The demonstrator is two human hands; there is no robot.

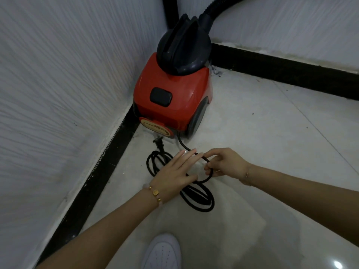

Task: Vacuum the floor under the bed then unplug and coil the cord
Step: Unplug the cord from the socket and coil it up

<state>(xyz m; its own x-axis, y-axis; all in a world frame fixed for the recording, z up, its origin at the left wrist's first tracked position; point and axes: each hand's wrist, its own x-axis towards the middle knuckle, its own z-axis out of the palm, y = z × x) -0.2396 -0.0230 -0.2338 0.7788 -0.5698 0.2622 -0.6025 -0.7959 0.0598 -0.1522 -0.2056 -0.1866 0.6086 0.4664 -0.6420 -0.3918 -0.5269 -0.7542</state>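
Here, right hand (pixel 225 164) pinching cord (pixel 202 202), left hand (pixel 174 173) flat over it.

Both your bare forearms reach forward and down, converging. Your left hand (pixel 177 172) lies palm down, its fingers straight and close together, pointing ahead and slightly right. Your right hand (pixel 225 164) sits just beside it with its fingers curled, pinching the cord (pixel 211 200). The fingertips of the two hands nearly meet.
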